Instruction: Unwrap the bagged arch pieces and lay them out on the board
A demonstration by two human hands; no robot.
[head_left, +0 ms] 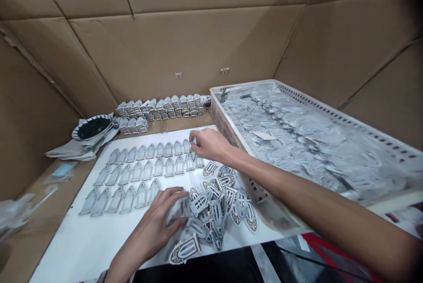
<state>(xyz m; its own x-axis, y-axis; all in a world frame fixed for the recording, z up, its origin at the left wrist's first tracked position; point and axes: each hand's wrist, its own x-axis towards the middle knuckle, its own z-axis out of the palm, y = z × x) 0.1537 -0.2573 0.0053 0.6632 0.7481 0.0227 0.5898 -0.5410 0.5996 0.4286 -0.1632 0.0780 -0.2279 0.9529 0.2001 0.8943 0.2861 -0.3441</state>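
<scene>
My left hand [160, 219] is at the near left side of a loose pile of small arch-shaped pieces [216, 212], its thumb and fingers apart around the pile's edge. Some pieces there show grey backs, others a white and brown scroll pattern. At the right end of the back row of laid-out pieces [160, 150], my right hand [211, 144] has its fingertips pinched together; what is between them is hidden. Three rows of grey arch-shaped pieces stretch leftward across the white board [69, 239].
Stacks of similar pieces [175, 106] line the back. A large white plastic crate [228, 126] filled with bagged pieces stands on the right. At the left lie a bowl of dark material [92, 128], papers [71, 148] and plastic bags [16, 212]. Cardboard walls [185, 45] surround the work area.
</scene>
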